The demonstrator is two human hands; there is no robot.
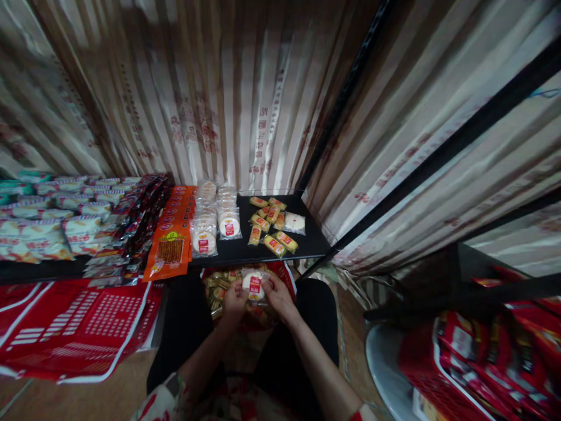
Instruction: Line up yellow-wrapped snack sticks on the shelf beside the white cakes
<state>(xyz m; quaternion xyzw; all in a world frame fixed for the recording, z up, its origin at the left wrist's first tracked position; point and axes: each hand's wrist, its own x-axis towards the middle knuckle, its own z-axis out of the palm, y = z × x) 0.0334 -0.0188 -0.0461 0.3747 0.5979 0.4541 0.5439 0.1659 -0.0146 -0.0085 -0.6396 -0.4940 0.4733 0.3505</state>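
Both hands grip a round white cake in a clear wrapper with a red label (255, 284), held above a red bag (287, 275) on my lap. My left hand (234, 300) pinches its left edge and my right hand (277, 296) pinches its right edge. The bag holds several small yellow-wrapped snacks (217, 287). Just beyond, a black shelf (307, 242) carries two rows of the same round cakes (204, 241) and several loose yellow snack packs (274, 245).
Orange snack packets (172, 250) and dark red packets (140, 216) lie in rows left of the cakes, with white and green bags (48, 225) further left. A red printed sack (74, 327) hangs at the lower left. Red packets fill a rack (495, 356) at the right. Striped curtain behind.
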